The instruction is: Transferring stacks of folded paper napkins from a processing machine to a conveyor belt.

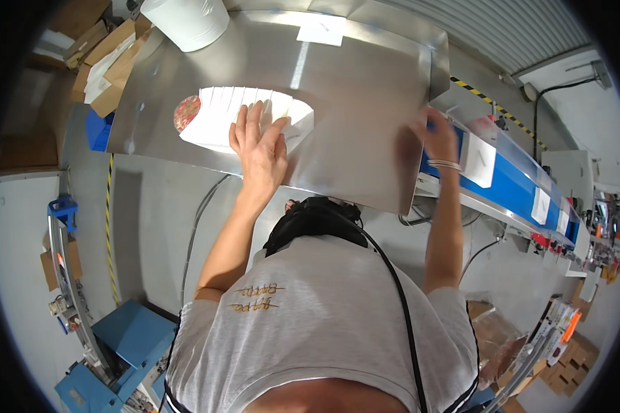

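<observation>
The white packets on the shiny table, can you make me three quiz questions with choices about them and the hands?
1. Where does the left hand rest?
A. on the fanned white packets
B. on the white roll
C. on the floor

2. What colour is the conveyor belt?
A. red
B. blue
C. green

3. How is the left hand?
A. fist
B. flat, fingers spread
C. pinching

Answers: 1 A, its palm lies over the row on the metal table. 2 B, the strip by the right hand is blue. 3 B, the fingers lie open on the packets.
</observation>
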Tool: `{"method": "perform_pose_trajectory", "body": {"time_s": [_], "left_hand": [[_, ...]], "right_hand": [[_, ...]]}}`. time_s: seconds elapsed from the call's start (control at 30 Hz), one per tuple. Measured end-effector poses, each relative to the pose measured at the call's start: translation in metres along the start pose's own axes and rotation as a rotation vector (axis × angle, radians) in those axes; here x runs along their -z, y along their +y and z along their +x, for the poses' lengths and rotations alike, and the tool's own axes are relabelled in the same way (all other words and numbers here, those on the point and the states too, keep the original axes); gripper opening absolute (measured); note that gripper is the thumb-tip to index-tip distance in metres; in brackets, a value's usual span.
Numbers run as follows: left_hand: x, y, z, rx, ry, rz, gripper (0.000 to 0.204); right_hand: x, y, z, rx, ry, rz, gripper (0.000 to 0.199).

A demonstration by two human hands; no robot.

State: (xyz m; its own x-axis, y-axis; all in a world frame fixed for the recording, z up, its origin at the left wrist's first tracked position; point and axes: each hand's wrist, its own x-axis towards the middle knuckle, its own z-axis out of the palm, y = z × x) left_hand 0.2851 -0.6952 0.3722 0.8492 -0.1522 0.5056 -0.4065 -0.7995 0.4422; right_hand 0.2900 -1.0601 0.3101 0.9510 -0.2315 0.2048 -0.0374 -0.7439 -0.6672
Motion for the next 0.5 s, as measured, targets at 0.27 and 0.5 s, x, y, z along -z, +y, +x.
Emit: {"method": "perform_pose_trajectory", "body": {"time_s": [0.27,0.5], "left_hand": [[0.008,0.006,0.004,-0.039,-0.131,-0.036,0.035],[0.011,-0.005,0.008,0.031,-0.056,0.009,0.044]], "right_hand": [[-0.103,-0.145,0.022,0.267,-0.824,0.541,0.048],[-0.074,-0.088,-0.001,-0.174,-0.695,0.945,0.028]]}}
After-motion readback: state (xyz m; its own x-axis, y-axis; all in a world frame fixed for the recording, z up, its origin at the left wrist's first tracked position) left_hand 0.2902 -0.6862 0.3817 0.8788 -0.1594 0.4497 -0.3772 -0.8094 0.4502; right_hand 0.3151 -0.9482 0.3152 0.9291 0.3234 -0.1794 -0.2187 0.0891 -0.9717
